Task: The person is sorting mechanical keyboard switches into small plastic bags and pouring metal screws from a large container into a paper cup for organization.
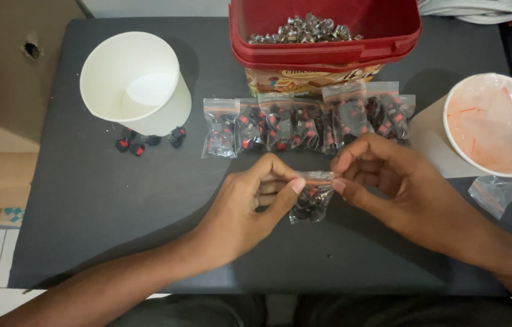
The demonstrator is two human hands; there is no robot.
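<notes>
A small clear zip bag (311, 203) filled with black and red parts hangs between my two hands above the dark table (147, 200). My left hand (250, 206) pinches the bag's top edge at its left end between thumb and forefinger. My right hand (383, 181) pinches the same top edge at its right end. Just beyond my hands, a row of several filled bags (304, 124) of the same kind lies across the table.
An empty white paper cup (132, 82) leans at the back left, with a few loose black and red parts (147, 140) beside it. A red tub (325, 36) of small metal pieces stands at the back. A white cup (495, 124) of empty bags sits right, one empty bag (498, 191) below.
</notes>
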